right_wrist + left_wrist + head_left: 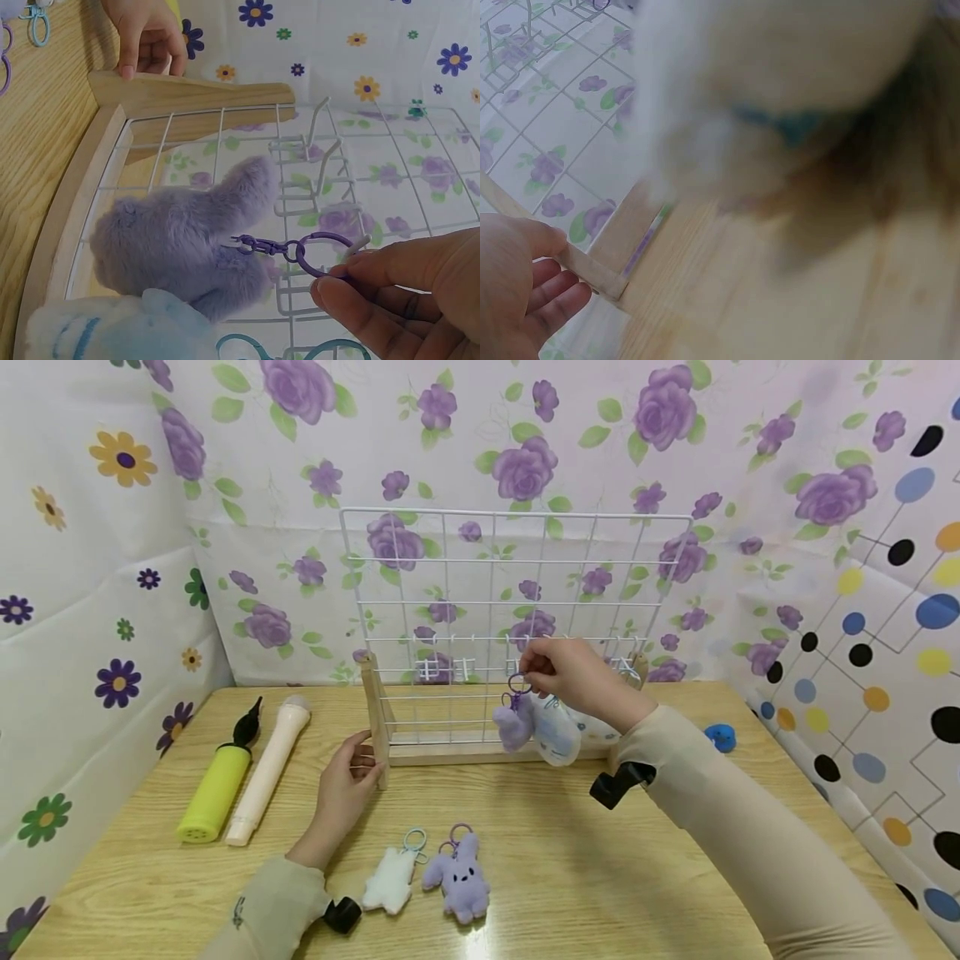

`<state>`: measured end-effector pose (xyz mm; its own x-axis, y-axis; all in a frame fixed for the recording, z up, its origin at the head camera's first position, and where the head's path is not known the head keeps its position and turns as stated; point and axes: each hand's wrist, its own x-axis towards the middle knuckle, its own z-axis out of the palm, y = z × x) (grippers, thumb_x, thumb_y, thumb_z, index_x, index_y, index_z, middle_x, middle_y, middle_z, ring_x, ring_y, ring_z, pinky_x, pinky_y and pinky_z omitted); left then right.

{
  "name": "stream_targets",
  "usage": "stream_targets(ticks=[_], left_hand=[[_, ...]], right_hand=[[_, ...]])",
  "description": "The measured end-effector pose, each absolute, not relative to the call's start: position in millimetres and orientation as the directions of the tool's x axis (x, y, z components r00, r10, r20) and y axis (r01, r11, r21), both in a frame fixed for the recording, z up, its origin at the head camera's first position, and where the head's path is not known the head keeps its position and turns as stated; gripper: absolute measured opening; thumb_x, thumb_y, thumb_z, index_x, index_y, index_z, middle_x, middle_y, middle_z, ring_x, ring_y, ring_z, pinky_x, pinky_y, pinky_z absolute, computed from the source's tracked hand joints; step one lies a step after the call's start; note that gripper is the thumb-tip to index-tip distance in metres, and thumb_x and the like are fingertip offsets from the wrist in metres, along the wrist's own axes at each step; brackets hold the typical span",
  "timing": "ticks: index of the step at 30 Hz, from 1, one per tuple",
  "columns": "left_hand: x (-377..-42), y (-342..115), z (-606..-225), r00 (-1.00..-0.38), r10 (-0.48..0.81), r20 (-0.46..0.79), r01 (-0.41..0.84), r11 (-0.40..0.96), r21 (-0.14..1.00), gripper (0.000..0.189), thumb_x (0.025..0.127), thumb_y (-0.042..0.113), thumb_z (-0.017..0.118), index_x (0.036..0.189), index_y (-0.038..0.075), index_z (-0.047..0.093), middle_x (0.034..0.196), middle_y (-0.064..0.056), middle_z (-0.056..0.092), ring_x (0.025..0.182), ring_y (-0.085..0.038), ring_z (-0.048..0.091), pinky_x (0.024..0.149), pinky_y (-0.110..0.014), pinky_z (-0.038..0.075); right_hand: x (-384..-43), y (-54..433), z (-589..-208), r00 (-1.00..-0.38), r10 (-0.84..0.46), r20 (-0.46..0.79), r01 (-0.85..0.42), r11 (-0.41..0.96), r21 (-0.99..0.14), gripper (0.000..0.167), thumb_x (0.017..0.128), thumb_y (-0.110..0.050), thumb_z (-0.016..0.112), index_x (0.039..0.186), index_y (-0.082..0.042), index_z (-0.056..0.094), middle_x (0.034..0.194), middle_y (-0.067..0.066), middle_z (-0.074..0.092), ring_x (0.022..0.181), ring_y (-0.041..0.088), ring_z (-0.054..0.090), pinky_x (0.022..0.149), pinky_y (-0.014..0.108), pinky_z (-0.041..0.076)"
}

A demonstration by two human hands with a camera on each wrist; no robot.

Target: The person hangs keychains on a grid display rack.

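Observation:
My right hand [573,672] pinches the purple ring [324,253] of a fluffy purple plush keychain [180,232] between thumb and forefinger. The ring is at a white hook tip on the wire grid rack [491,603]; whether it encircles the hook, I cannot tell. A pale blue and white plush keychain [557,735] hangs beside it, partly hidden by my hand. My left hand [348,781] holds the rack's left wooden leg [377,718] low down. On the table in front lie a white plush keychain [390,881] and a purple eared plush keychain [461,881].
Left of the rack lie a yellow-green hand pump [215,793] with a black nozzle and a pale microphone-shaped stick [268,768]. A small blue object [722,737] sits to the right. Empty white hooks [446,670] stick out from the grid. Patterned cloth [465,435] surrounds the table.

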<state>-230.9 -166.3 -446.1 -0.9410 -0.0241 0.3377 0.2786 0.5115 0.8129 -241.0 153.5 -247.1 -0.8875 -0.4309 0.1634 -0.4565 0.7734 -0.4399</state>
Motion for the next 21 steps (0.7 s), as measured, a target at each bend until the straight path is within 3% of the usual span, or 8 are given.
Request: stream_targets(ticks=[21], left_hand=[[-230.8, -166.5, -446.3, -0.939, -0.021, 0.342, 0.285, 0.509, 0.813, 0.052, 0.087, -0.001, 0.067, 0.135, 0.0, 0.048, 0.11, -0.021, 0.063, 0.096, -0.03, 0.063, 0.078, -0.018, 0.053]], right_hand=[[-234.4, 159.2, -246.2, -0.902, -0.375, 0.215, -0.429, 0.714, -0.553, 0.008, 0.093, -0.011, 0.062, 0.1, -0.008, 0.065, 0.096, 0.008, 0.068, 0.08, 0.017, 0.064, 0.072, 0.03, 0.057]])
